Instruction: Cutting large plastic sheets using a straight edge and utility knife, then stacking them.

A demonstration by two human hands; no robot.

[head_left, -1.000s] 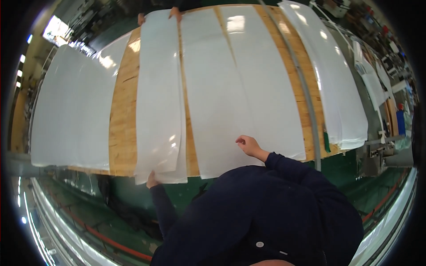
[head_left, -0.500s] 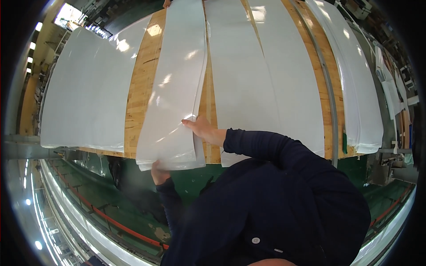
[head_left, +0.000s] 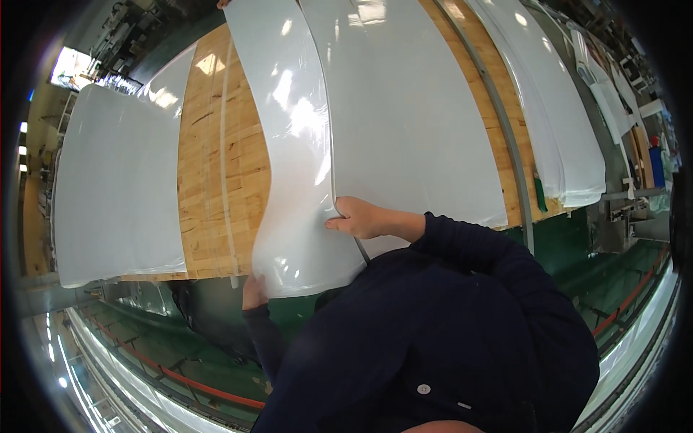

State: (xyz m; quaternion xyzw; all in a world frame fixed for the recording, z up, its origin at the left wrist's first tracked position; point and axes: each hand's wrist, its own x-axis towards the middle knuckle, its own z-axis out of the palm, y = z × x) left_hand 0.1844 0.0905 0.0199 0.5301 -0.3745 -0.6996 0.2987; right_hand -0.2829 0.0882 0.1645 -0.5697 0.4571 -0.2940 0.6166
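A long, glossy white plastic sheet (head_left: 299, 166) stretches from my body to the far edge of the wooden table (head_left: 220, 144), and its near end bows and hangs past the table edge. My left hand (head_left: 254, 291) is closed on its near left corner, with the fingers partly hidden by the sheet. My right hand (head_left: 364, 218) pinches its right edge, thumb on top. Under and beside that edge lies a wider white sheet (head_left: 419, 130). At the far end, another person's hand (head_left: 222, 3) touches the glossy sheet's corner.
A stack of white sheets (head_left: 123, 180) covers the table's left side. Toward the right, a grey metal strip (head_left: 498, 108) runs lengthwise, with another sheet stack (head_left: 556, 108) beyond it. A red rail (head_left: 188, 382) crosses above the green floor (head_left: 289, 317) on my side.
The glossy sheet has moved right, over the gap by the wider sheet, baring more wood on its left. My right hand moved right with it. The far person's hand shows further left in the view.
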